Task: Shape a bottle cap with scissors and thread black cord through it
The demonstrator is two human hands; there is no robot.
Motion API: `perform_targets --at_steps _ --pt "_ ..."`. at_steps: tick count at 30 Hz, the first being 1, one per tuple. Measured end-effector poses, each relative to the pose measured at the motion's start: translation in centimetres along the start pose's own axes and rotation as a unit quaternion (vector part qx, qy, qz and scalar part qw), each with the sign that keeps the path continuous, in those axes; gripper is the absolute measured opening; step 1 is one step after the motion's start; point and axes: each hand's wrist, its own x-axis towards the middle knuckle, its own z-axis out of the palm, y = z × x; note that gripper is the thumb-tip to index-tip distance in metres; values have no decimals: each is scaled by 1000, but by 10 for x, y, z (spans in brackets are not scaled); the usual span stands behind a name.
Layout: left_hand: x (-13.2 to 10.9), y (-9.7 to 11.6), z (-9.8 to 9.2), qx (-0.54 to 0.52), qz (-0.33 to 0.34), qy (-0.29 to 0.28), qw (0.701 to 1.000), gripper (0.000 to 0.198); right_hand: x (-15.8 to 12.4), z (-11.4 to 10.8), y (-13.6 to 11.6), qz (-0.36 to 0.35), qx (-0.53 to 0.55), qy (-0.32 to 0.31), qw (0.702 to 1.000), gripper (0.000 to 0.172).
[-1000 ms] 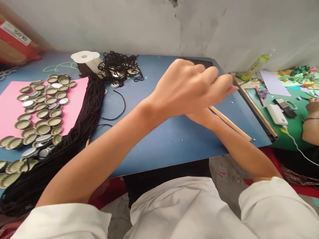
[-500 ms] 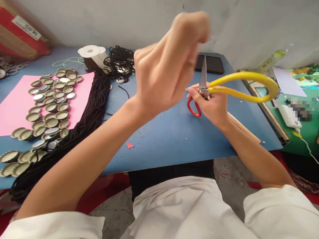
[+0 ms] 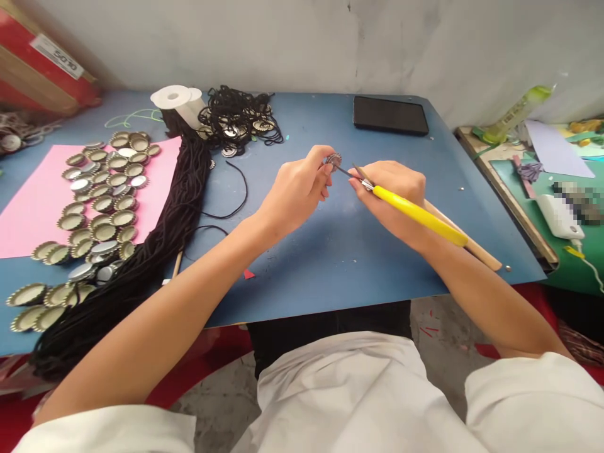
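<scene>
While both hands meet over the middle of the blue table top, the left hand pinches a small round crimped metal bottle cap between thumb and fingertips, the other fingers curled in under it. Just right of it, the right hand is closed around a pair of yellow-handled scissors, whose thin metal tips reach leftward and touch the cap's edge; how far the blades are parted cannot be told. A long pale wooden stick lies on the table under the right hand and runs toward the near right corner.

Far left, a pink sheet of paper carries many more gold and silver bottle caps, spilling toward the near left edge. Beside them, a thick bundle of black cords stretches from the far side to the near left. At its far end stand a white spool and a tangled heap of black cord with caps in it. A flat black tablet-like slab lies at the far right of the table. Near the left forearm sits a small red paper scrap. Further right, a green surface holds a white charger block.
</scene>
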Motion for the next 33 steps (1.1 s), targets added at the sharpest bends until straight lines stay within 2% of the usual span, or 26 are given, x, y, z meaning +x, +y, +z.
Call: perform_targets --at_steps 3,5,8,12,16,23,33 --pt "-2 -5 -1 71 29 11 997 31 1 5 -5 47 34 -21 998 32" --pt "-4 -7 -3 123 42 18 991 31 1 8 -8 68 61 -50 995 36" --pt "-7 -9 -5 169 33 5 985 31 -1 14 -8 60 84 -78 992 42" --pt "-7 -11 -3 156 9 -24 987 34 -5 20 -3 33 77 -92 992 43" --pt "-8 -13 -2 143 21 -36 989 44 -7 24 2 20 76 -91 993 44" --pt "-10 -12 -10 206 28 -66 976 44 -9 22 9 -20 62 -117 991 52" --pt "-13 -15 3 156 11 -33 987 39 -6 23 7 5 54 -130 990 44"
